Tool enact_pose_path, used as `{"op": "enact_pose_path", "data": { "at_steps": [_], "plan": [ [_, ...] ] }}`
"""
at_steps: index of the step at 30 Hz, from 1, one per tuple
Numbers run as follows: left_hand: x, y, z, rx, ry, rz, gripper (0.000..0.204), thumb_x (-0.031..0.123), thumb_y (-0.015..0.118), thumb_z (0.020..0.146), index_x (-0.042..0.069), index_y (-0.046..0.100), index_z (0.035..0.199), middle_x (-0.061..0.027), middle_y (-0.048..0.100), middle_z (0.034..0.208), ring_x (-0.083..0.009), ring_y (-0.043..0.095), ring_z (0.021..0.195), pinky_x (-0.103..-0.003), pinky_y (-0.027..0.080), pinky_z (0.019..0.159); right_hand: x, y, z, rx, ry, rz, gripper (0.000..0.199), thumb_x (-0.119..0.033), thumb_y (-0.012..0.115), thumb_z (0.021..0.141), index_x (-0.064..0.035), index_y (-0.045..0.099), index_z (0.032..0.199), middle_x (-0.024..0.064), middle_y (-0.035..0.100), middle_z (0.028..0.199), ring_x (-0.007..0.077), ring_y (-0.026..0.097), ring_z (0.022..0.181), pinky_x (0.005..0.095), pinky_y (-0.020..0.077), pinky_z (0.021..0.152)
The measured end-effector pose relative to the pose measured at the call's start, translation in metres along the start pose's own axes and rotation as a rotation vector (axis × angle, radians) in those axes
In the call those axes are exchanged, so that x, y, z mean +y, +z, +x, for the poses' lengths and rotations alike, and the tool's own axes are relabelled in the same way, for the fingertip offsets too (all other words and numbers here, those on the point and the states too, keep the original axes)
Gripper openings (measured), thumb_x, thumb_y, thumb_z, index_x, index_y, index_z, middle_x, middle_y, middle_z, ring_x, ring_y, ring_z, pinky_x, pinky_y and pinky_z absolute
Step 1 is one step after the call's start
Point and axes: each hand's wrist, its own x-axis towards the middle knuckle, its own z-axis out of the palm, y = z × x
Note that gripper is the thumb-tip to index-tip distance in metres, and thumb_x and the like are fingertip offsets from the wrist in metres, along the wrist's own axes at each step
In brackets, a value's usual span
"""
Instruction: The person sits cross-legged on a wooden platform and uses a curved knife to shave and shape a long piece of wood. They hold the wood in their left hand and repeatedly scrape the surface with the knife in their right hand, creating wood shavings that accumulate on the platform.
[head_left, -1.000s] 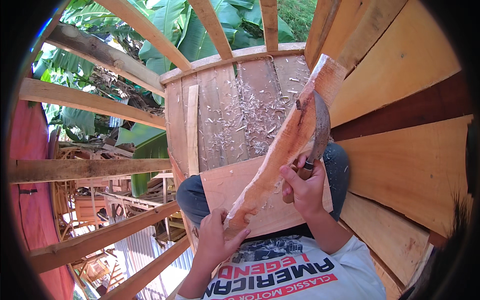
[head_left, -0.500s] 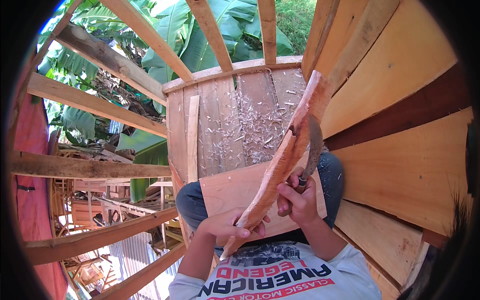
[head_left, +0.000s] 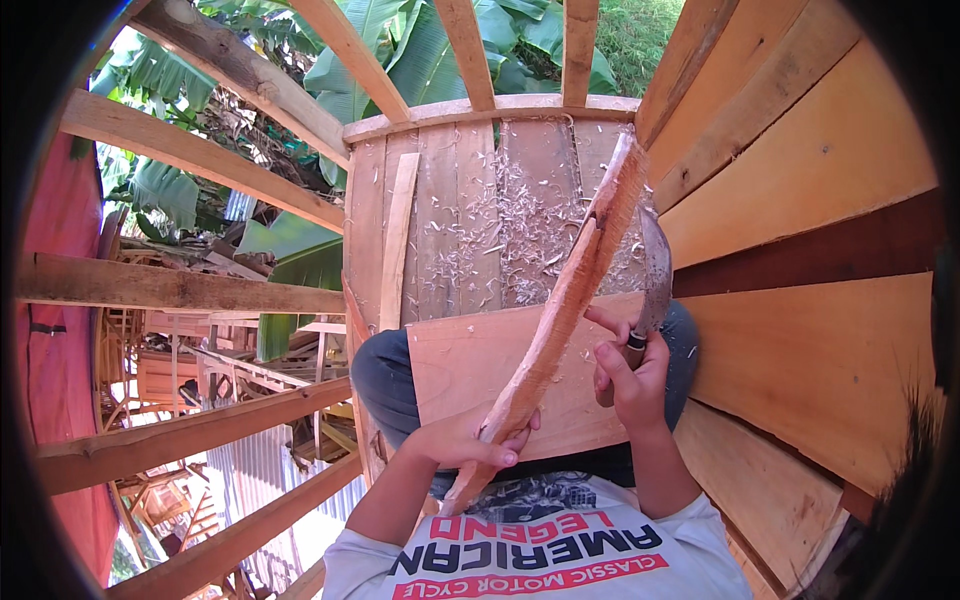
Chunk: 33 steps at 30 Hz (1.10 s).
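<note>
A long, slightly curved piece of wood (head_left: pixel 565 305) slants from my shirt up and to the right, its surface roughly shaved with a dark notch along one edge. My left hand (head_left: pixel 480 440) is wrapped round its lower part, near my belly. In my right hand (head_left: pixel 632 375) is a knife with a curved, dark-stained blade (head_left: pixel 655 262); my fingers close round its handle, and the blade points up along the right side of the wood. A flat wooden board (head_left: pixel 455 370) lies across my lap beneath the wood.
Curled shavings (head_left: pixel 530 230) litter the plank floor (head_left: pixel 435 230). A narrow wooden strip (head_left: pixel 398 245) lies at its left side. Slatted rails (head_left: pixel 180 280) run along the left, with banana leaves (head_left: pixel 420 60) beyond. A wall of broad boards (head_left: pixel 810 350) stands close on my right.
My right hand and the knife have shifted right, the blade moving away from the wood's face. The wood's far end has swung slightly, and the whole view has turned a little.
</note>
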Motion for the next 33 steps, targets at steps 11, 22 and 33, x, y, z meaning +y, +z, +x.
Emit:
{"op": "enact_pose_path", "data": {
  "at_steps": [11,22,33],
  "plan": [
    [-0.015,-0.002,0.008,-0.19,0.067,-0.047,0.078,0.023,0.073,0.075,0.0,0.029,0.136,-0.0073,0.051,0.1,-0.0166,0.054,0.096,-0.029,0.043,0.086,0.005,0.007,0.0,0.027,0.17,0.299,0.031,0.001,0.063,0.083,-0.0125,0.035,0.083,0.0004,0.048,0.06,0.0074,0.043,0.038,0.0226,0.0404,0.035],
    [-0.026,-0.015,0.004,-0.124,-0.217,0.06,0.082,0.029,0.073,0.074,0.0,0.028,0.136,-0.0082,0.049,0.105,-0.0123,0.052,0.084,-0.025,0.046,0.071,0.0,-0.004,0.005,0.16,0.081,0.249,0.03,0.001,0.063,0.084,-0.0121,0.036,0.083,-0.0013,0.046,0.061,0.0075,0.043,0.038,0.0228,0.0408,0.036],
    [-0.023,0.011,-0.008,0.127,0.062,0.129,0.056,0.029,0.072,0.075,0.003,0.046,0.117,-0.0005,0.048,0.083,-0.007,0.045,0.071,-0.02,0.037,0.06,-0.003,-0.013,0.006,0.106,-0.011,-0.068,0.024,-0.006,0.063,0.085,-0.0095,0.04,0.085,-0.0004,0.05,0.065,0.0046,0.046,0.043,0.0183,0.0346,0.037]
  ]
}}
